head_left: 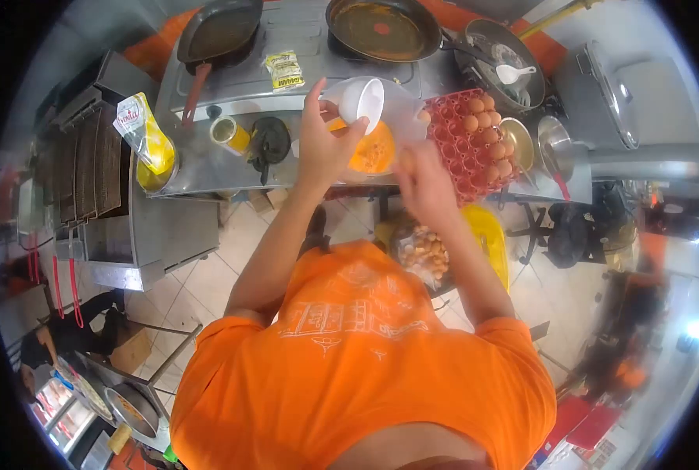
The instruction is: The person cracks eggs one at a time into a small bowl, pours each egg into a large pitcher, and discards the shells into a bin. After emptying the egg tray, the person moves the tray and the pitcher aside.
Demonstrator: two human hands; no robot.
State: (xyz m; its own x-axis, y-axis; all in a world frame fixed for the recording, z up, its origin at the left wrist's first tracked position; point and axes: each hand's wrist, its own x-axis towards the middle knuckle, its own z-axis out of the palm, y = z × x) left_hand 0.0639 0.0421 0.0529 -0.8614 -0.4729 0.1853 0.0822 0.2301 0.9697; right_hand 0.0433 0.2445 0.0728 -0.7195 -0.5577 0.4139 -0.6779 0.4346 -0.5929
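A small white bowl (pixel 362 103) is in my left hand (pixel 323 139), tilted over a large bowl (pixel 402 100) that holds orange-yellow beaten egg (pixel 374 150). My right hand (pixel 426 182) is at the right side of the large bowl, smeared by motion, its fingers closed; whether something is in them is hidden. Just right of it lies a red egg tray (pixel 449 129) with brown eggs (pixel 490 135) along its right side. A single egg sits at the tray's left edge.
Two dark pans (pixel 382 30) (pixel 219 30) rest on the stove, with yellow packets (pixel 284 70) between them. At left stand a yellow pouch (pixel 149 137) and a jar (pixel 230 135). Metal bowls (pixel 554 147) and a pot (pixel 596 94) are at right. Eggshells (pixel 423 255) fill a bag below.
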